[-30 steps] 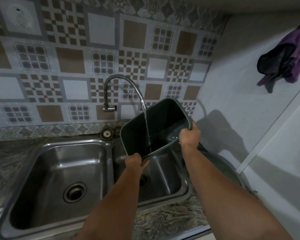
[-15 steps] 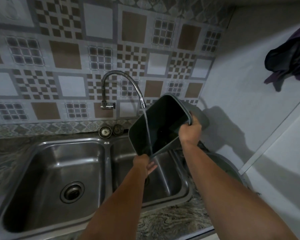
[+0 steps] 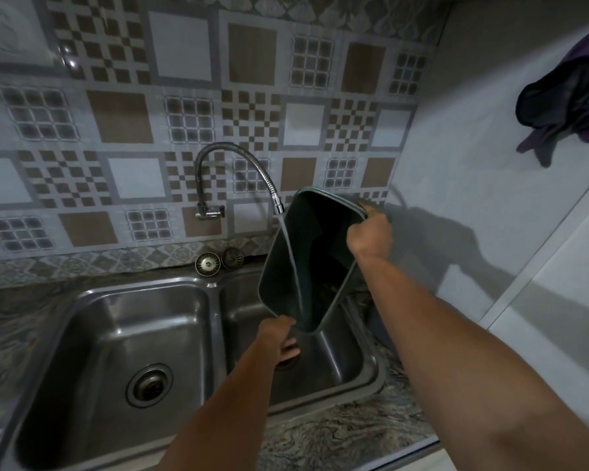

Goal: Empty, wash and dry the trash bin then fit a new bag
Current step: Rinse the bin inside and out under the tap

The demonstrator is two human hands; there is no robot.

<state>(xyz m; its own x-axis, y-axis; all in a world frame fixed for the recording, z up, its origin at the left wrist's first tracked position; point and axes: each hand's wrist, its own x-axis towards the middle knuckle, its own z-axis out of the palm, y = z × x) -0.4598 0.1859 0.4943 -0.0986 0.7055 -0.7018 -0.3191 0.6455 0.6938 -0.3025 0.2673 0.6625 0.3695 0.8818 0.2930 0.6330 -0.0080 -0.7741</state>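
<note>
Trash bin (image 3: 315, 266) is up over the right basin of the double sink (image 3: 215, 294), tipped on its side w/ the mouth facing the camera, dark inside, no bag. Water stream (image 3: 291, 263) drops from the faucet (image 3: 276, 205) nozzle past the upper rim and runs down the inner wall to the low corner. So it's the wash step, rinse in progress; emptying looks done, drying & bagging not yet.

Next move, I'd say: swirl or tilt so the water reaches all the walls, then tip it out into the basin. Needs a firm hold, wet plastic will be slick.

Right hand (image 3: 369, 237) is clamped on the far-right rim, fingers wrapped over the edge. Left hand (image 3: 279, 336) is at the bin's lowest corner, partly open, fingers under the edge; whether it grips or just props, can't tell.

Two strainer plugs (image 3: 218, 261) sit on the counter at the sink's back edge. Purple cloth (image 3: 568, 107) hangs on the right wall, well apart.
</note>
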